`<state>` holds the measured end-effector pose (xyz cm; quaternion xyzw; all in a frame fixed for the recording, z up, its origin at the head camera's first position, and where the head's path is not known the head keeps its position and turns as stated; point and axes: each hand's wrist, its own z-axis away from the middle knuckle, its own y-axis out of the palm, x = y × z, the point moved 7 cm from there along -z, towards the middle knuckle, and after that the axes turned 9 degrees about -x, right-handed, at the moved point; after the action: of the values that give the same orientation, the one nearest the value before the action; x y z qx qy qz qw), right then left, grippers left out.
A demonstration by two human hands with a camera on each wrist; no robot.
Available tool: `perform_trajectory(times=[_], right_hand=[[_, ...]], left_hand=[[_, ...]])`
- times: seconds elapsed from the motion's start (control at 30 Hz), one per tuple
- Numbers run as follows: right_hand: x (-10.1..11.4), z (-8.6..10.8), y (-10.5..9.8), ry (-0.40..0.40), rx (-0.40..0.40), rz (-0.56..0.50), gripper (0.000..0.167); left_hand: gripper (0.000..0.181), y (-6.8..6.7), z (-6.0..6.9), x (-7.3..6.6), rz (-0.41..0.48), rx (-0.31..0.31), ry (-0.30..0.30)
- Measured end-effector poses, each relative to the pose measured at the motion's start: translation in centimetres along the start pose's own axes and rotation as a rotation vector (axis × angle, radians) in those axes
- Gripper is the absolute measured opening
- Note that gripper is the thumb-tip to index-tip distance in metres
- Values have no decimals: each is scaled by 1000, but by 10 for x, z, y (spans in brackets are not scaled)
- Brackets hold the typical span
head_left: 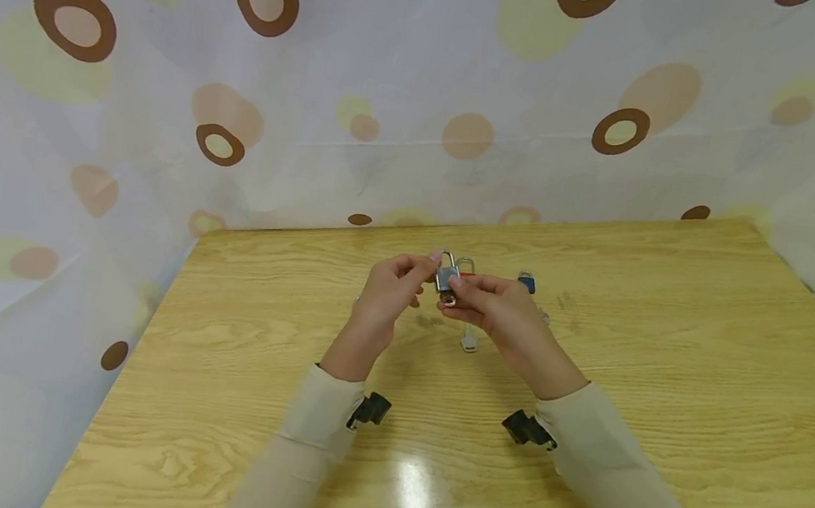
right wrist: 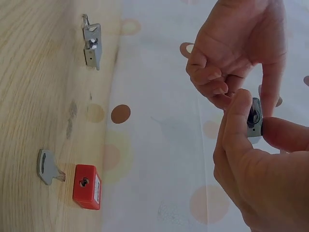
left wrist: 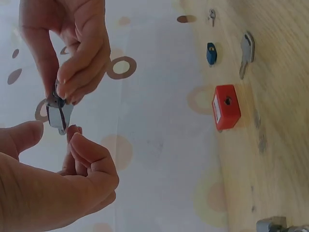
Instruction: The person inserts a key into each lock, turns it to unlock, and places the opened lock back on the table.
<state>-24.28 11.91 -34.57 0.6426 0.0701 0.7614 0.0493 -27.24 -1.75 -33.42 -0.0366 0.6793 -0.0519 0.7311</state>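
Observation:
A silver padlock (head_left: 447, 279) is held up over the table, its shackle at the top and a key (head_left: 450, 299) at its underside. My right hand (head_left: 503, 307) pinches the padlock body between thumb and fingers, as the right wrist view shows at the lock (right wrist: 254, 126). Close by on the other side is my left hand (head_left: 388, 294), its thumb near the shackle. In the left wrist view the left thumb (left wrist: 31, 135) stands apart from the padlock (left wrist: 59, 116), and the other fingers curl loosely beside it. Whether a left fingertip touches the shackle is hard to see.
On the wooden table (head_left: 232, 335) stands a red padlock (left wrist: 227, 107), with a loose key (head_left: 469, 341) in front of it. A blue padlock (head_left: 527, 283) and a small key (left wrist: 212, 17) lie to the right. Another silver padlock (right wrist: 92, 46) is at the left. A patterned curtain (head_left: 414, 62) hangs behind.

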Motion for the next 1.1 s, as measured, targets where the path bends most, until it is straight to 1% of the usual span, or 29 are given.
perform_trajectory(times=[0.13, 0.3, 0.5, 0.7, 0.83, 1.0, 1.1], right_hand=[[1, 1, 0, 11, 9, -32, 40], [2, 2, 3, 14, 28, -67, 40], [0, 3, 4, 29, 42, -90, 38], [-3, 6, 7, 18, 76, -85, 39], [-4, 7, 8, 17, 80, -90, 39], [-5, 8, 8, 20, 71, -87, 38], [-5, 9, 8, 19, 72, -80, 38]], left_hand=[[34, -5, -7, -6, -35, 1, 16], [27, -8, -12, -5, -34, -7, 19], [26, -9, -12, -5, -26, -9, 23], [32, -11, -12, -5, -25, -36, 5], [34, -12, -11, -6, -22, -39, 2], [28, -13, -10, -5, -21, -47, -1], [28, -12, -10, -5, -17, -48, -1]])
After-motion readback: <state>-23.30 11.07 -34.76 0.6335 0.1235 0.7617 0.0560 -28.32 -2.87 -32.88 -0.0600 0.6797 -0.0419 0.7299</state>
